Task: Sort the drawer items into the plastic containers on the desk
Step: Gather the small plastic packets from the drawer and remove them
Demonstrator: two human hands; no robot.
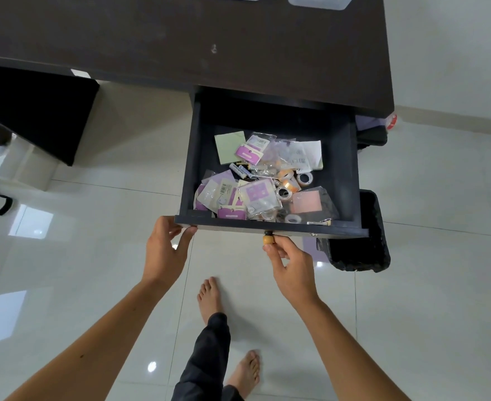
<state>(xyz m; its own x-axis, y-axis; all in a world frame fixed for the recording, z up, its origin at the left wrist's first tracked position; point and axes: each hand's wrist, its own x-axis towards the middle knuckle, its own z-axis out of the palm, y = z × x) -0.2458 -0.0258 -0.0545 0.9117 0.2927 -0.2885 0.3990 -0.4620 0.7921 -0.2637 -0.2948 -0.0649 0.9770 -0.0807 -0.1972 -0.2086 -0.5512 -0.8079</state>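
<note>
Now, drawer (351, 169): pulled open under the desk (180, 39), packets, tape rolls and batteries heaped inside.
Left hand (163, 250): fingers curled, gripping its front corner at 9 o'clock.
Right hand (289, 264): fingertips pinching the wooden knob (268, 240), at 12 o'clock from the hand.
Containers (316, 1): far desk edge.

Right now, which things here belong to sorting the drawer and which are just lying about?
Job: open drawer; batteries; tape rolls; purple packets; sticky notes; plastic containers; knob near right hand; left hand on drawer corner.
Lying about: black bin; desk.
</note>
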